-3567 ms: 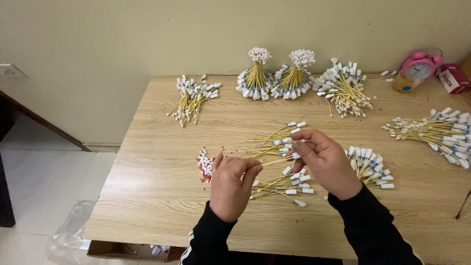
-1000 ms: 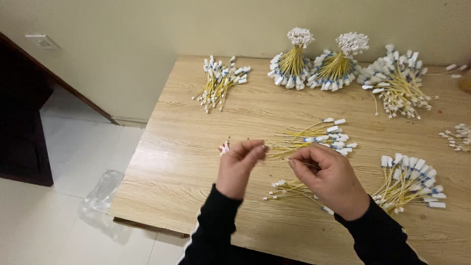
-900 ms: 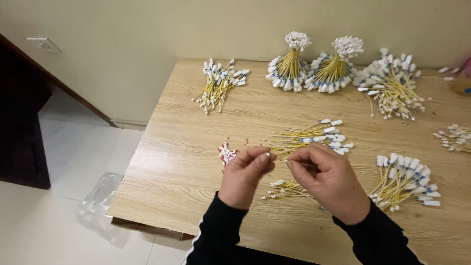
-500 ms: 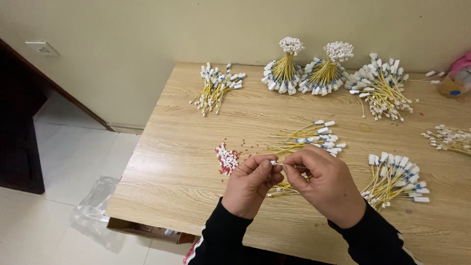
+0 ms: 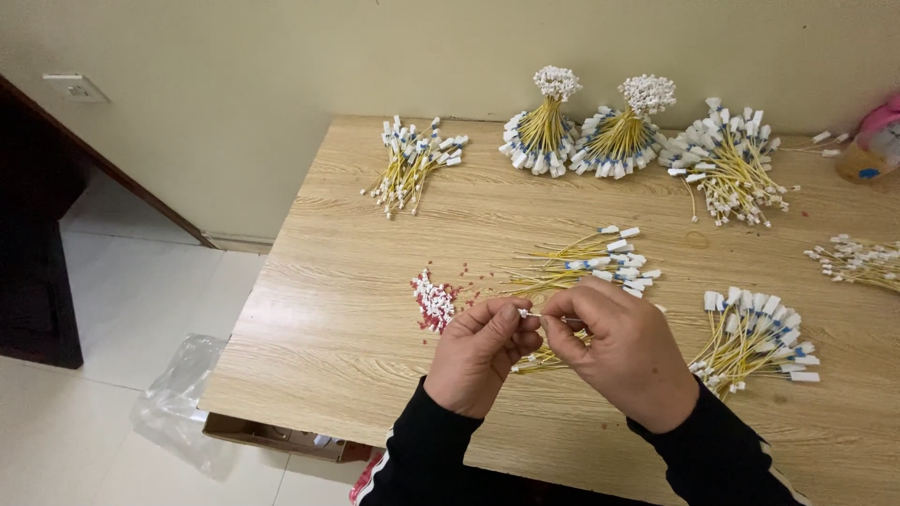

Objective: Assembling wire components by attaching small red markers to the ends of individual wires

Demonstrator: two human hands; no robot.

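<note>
Both hands meet over the near middle of the wooden table [image 5: 356, 244]. Left hand [image 5: 480, 361] pinches a small white connector [image 5: 523, 313] between thumb and forefinger. Right hand [image 5: 623, 351] is closed in a pinch on the thin yellow wire [image 5: 553, 319] running from that connector; fingertips of both hands almost touch. Just left of the left hand lies a small heap of red-and-white caps [image 5: 434, 302]. Loose yellow wires with white tags [image 5: 595, 262] lie just beyond the hands, another fan of them [image 5: 759, 333] to the right. Far side: one flat bundle [image 5: 412, 164] on the left, two upright tied bundles [image 5: 586, 131], a spread pile [image 5: 731, 169]. Clear plastic bag [image 5: 183, 408] on the floor, near left.
</note>
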